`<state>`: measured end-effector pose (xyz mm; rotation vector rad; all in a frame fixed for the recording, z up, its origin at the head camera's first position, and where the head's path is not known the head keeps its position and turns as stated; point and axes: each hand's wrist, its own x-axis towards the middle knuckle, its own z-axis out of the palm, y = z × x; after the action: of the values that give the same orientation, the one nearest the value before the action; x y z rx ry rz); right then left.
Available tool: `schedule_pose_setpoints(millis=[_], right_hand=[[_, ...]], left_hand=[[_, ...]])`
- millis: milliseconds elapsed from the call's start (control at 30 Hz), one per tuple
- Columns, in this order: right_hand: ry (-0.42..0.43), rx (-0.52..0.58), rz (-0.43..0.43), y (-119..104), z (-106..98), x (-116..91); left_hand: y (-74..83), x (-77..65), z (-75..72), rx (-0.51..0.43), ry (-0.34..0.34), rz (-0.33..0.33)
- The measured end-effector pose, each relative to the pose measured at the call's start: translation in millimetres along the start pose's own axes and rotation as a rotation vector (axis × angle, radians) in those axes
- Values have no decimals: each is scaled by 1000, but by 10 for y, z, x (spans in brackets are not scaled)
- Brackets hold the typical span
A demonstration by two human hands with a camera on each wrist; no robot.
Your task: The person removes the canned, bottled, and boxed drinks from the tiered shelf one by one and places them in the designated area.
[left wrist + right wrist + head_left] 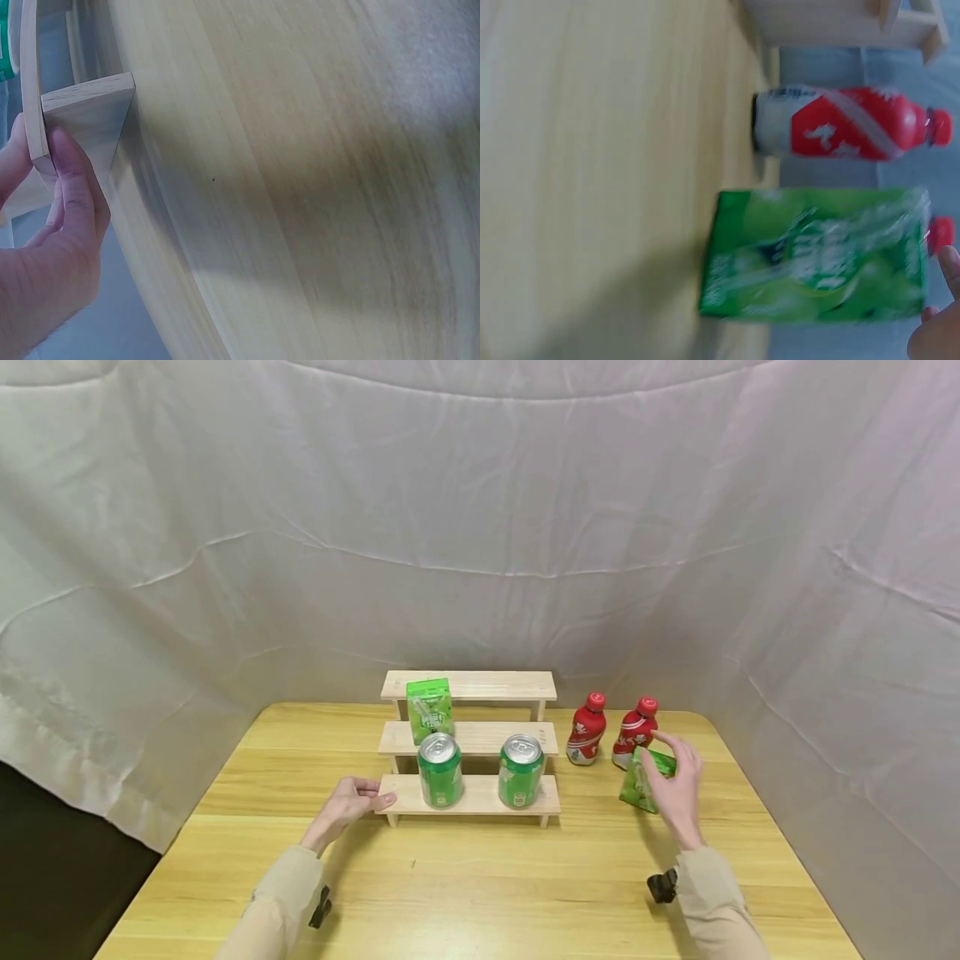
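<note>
In the head view my left hand [351, 803] pinches the left end of the lowest tier of a wooden three-tier display stand [480, 807]. The left wrist view shows the thumb on one face of the board [31, 97] and the fingers on the other. Two green drink cans [440, 774] stand on that tier. One green juice box [430, 708] stands on the middle tier. At the right, my right hand [675, 781] is at the top of another green juice box [636, 787], thumb and forefinger spread apart. That box [817, 255] stands upright in the right wrist view.
Two red bottles [587, 731] with red caps stand right of the stand, one of them just behind the juice box by my right hand. All stands on a wooden table [480, 893]. A pale curtain [480, 552] closes off the back and sides.
</note>
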<state>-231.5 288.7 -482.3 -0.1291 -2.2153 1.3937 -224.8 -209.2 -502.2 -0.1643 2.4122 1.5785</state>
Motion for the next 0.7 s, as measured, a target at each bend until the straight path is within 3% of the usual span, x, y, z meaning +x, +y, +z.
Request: schedule_pose_setpoints(millis=[433,700], right_hand=[[-103,47,-224,-533,292,164],[-232,29,-222,-955,434,304]], left_hand=[[16,-27,-3,22,-12,5],[24,-23,4,26,-6,-4]])
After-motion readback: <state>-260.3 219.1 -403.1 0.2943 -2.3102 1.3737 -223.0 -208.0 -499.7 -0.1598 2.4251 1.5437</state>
